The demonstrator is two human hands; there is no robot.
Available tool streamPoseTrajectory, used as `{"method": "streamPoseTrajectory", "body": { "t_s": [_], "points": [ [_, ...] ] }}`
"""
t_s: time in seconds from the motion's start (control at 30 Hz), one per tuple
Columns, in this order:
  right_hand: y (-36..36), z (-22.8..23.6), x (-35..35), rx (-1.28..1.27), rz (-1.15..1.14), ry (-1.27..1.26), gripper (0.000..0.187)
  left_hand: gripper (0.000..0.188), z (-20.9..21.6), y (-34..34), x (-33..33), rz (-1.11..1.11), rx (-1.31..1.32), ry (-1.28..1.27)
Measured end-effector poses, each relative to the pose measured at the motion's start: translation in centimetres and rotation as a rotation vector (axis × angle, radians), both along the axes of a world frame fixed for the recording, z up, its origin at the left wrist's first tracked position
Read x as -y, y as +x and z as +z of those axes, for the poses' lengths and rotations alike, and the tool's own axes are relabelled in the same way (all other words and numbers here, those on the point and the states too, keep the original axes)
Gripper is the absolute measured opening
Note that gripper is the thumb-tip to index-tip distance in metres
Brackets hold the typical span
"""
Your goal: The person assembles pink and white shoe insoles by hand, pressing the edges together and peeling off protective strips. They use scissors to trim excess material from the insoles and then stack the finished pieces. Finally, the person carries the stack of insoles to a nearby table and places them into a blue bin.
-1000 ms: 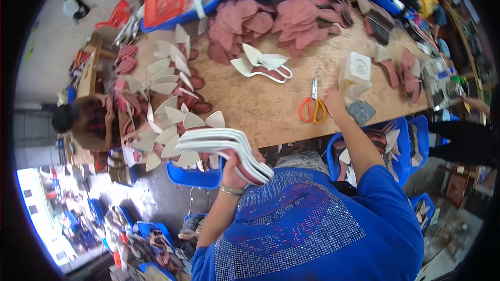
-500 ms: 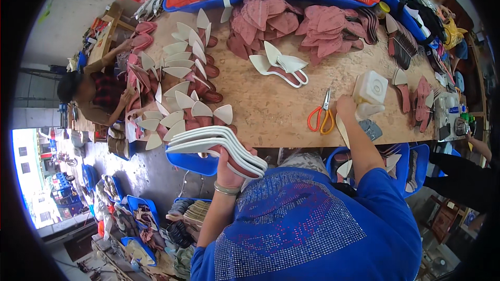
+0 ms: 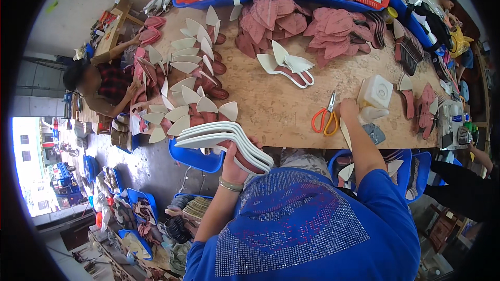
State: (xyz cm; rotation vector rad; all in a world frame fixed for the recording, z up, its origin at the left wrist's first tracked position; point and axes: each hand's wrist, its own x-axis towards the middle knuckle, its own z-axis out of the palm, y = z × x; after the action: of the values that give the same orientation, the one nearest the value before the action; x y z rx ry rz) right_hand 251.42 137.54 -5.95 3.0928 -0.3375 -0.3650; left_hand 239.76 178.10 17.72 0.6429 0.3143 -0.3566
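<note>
My left hand is closed round a stack of curved shoe insoles with white edges and dark red faces, held in front of the table edge. My right hand rests on the table with its fingers curled. From beneath it runs a narrow cream pointed piece; whether the fingers grip it is hidden. To the left of that hand lie scissors with orange handles. A square white plastic container stands to its right, above a grey cloth-like piece.
Rows of red insoles with cream tips cover the table's left side. Piles of reddish cut pieces lie at the back, before blue bins. A white-edged insole group sits mid-table. Another person works at the left.
The whole view has shifted slightly, with the table things a little farther right. Both hands keep nearly the same poses, the left still holding the insole stack.
</note>
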Motion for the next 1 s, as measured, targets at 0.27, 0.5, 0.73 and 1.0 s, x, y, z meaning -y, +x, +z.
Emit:
{"method": "streamPoseTrajectory", "body": {
  "t_s": [0.27, 0.5, 0.73, 1.0],
  "points": [
    [-0.4, 2.0, -0.6, 0.240, -0.017, 0.196, 0.013, 0.056, 0.0, -1.3, -0.2, -0.008, 0.004, -0.011],
    [0.4, 8.8, -7.5, 0.435, -0.111, 0.983, 0.018, 0.056, 0.1, -2.0, -0.9, -0.060, 0.005, -0.001],
    [-8.0, 25.4, -21.5, 0.152, 0.467, 1.370, 0.013, 0.066, 0.7, -2.6, -0.9, -0.231, 0.205, 0.137],
    [-12.7, 28.6, -22.7, 0.090, 0.310, 1.374, 0.029, 0.049, 0.5, -3.7, -1.9, -0.240, 0.186, 0.208]
  ]
}}
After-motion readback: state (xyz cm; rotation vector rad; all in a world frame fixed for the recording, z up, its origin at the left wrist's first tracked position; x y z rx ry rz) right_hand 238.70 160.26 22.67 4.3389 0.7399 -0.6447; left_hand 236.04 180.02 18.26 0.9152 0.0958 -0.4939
